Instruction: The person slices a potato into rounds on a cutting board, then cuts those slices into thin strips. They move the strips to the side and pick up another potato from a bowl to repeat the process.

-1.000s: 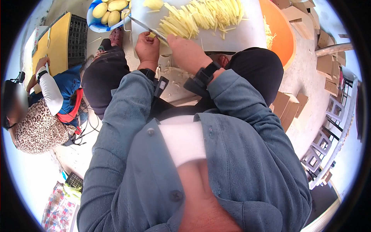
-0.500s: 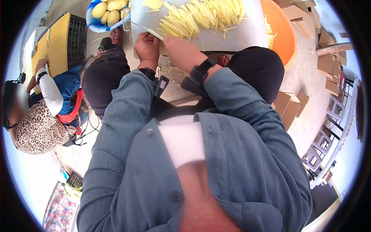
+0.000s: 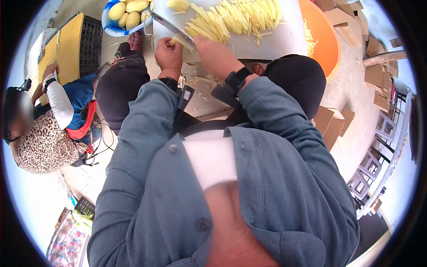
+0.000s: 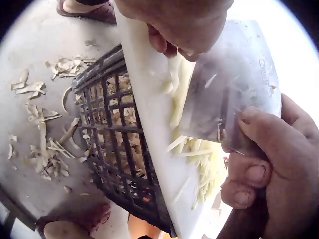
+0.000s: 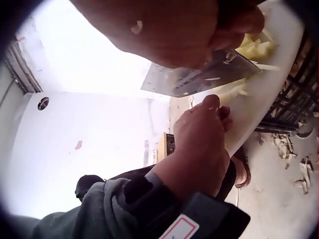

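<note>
In the head view my right hand grips a broad-bladed cleaver, whose blade slants up and left over the white cutting board. Thumb and curled fingers pinch the blade's near end in the left wrist view. Just left of it, my left hand holds pale potato slices at the board's near edge, its fingertips bent against them. The blade stands close beside these slices. A long heap of cut potato strips and a chunk of peeled potato lie farther back.
A blue-and-white basin of peeled potatoes stands at upper left, an orange tub with strips at right. Under the board is a black crate with peelings. Another person works at a yellow board on the left.
My right hand shifted left with the cleaver against the slices, then back right. The blade, edge-on half a second ago, now shows its broad face. My left hand stays nearly in place.
</note>
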Action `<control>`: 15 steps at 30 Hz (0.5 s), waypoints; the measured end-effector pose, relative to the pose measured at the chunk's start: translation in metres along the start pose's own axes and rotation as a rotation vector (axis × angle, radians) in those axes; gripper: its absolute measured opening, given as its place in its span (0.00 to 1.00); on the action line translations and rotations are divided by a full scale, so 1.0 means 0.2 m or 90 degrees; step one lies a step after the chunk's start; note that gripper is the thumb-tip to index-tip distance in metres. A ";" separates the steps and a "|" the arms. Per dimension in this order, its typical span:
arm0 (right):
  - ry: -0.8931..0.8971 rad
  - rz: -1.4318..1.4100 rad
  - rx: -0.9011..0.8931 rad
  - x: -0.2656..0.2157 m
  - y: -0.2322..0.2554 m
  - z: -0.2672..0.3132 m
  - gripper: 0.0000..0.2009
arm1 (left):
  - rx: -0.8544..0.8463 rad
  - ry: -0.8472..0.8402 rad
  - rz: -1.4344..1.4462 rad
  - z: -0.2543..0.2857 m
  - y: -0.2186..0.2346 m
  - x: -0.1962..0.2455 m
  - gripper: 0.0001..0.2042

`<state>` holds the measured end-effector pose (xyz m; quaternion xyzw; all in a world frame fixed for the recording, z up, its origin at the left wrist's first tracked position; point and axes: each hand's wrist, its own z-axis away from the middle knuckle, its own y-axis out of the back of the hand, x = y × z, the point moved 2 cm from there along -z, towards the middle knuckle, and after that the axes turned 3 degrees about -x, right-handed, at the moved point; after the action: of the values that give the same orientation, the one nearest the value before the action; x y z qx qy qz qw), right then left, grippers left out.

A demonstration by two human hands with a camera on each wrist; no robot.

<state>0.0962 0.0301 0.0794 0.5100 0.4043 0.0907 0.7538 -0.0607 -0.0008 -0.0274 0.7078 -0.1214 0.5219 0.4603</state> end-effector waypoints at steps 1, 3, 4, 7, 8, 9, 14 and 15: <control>0.000 0.000 -0.001 0.00 -0.01 0.00 0.10 | 0.014 0.014 -0.022 0.00 0.01 0.00 0.15; 0.003 -0.008 0.016 -0.01 -0.03 0.01 0.09 | 0.009 0.009 -0.032 -0.01 0.01 0.00 0.14; 0.003 -0.009 0.016 -0.01 -0.04 0.01 0.09 | 0.003 0.003 -0.042 -0.01 0.01 -0.01 0.14; -0.002 0.005 0.001 0.00 -0.05 0.00 0.09 | -0.002 0.029 -0.065 -0.03 0.00 -0.02 0.13; 0.002 0.010 -0.002 -0.01 -0.06 0.00 0.09 | -0.003 0.029 -0.065 -0.03 0.00 -0.02 0.13; 0.007 0.016 -0.005 -0.01 -0.06 0.00 0.09 | 0.003 0.027 -0.081 -0.03 0.01 -0.01 0.12; 0.016 0.031 -0.008 -0.06 -0.05 -0.01 0.08 | 0.007 0.028 -0.116 -0.03 0.01 0.01 0.10; 0.010 0.043 -0.015 -0.07 -0.05 -0.01 0.07 | 0.004 0.034 -0.102 -0.04 0.01 0.00 0.10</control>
<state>0.0827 0.0193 0.0773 0.5135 0.3918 0.1253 0.7531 -0.0662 0.0038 -0.0257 0.7026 -0.0500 0.5024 0.5015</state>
